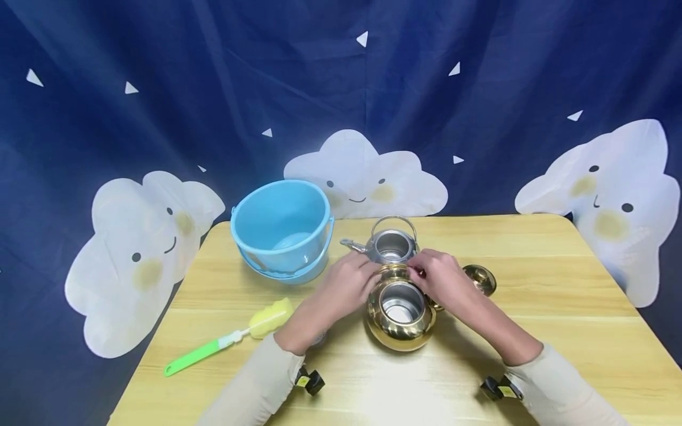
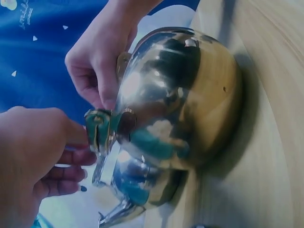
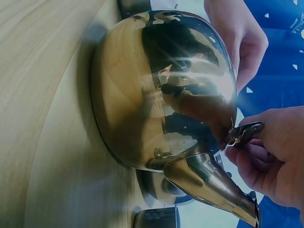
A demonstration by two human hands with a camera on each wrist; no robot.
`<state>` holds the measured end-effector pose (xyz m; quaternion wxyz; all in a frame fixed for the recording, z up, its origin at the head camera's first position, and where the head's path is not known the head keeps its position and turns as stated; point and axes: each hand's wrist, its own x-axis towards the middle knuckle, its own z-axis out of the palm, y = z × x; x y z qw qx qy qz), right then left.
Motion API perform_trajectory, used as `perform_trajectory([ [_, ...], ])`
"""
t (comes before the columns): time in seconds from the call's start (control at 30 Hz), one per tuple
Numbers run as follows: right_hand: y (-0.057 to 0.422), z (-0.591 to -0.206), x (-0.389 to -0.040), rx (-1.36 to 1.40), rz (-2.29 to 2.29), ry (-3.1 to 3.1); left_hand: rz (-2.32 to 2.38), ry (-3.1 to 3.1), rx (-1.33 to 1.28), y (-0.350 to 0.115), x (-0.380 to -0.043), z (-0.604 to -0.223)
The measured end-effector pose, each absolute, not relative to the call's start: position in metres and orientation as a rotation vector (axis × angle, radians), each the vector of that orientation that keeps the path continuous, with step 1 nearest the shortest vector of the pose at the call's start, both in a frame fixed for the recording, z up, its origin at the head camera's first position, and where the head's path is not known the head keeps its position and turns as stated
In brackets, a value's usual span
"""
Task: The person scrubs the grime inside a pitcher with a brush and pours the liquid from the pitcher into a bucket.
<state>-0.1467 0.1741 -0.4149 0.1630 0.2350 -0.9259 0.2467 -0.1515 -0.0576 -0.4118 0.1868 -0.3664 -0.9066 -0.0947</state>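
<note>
Dark blue curtain (image 1: 415, 89) printed with smiling white clouds closes off the far side behind a pale wood-grain worktop (image 1: 538, 254). Worktop surface appears smooth and hard, with glare at near centre. Gold kettle (image 1: 395, 338) stands upright at mid-worktop, uncovered, spout to the right. Left grip (image 1: 347, 283) and right grip (image 1: 437, 275) are both narrow, pinching the kettle's handle (image 1: 394, 268) at its far side, one toward each end. Judged by its polished metal, the body should be stiff, moderately light for its size and slippery, inclined to dent or scratch rather than break. Handle is the preferred hold; otherwise, support the round belly from both sides and avoid loading the spout. Silver kettle (image 1: 391, 242) stands just beyond. Lid (image 1: 481, 279) lies to the right; blue bucket (image 1: 282, 219) stands far left; sponge brush (image 1: 269, 318) lies near left.
</note>
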Motion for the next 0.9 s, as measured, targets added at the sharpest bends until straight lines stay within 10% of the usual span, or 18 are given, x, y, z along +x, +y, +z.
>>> perform_trajectory([
  [0.9, 0.174, -0.418, -0.146, 0.693, 0.695, -2.541, -0.297, -2.541, -0.936, -0.166, -0.106, -0.417],
])
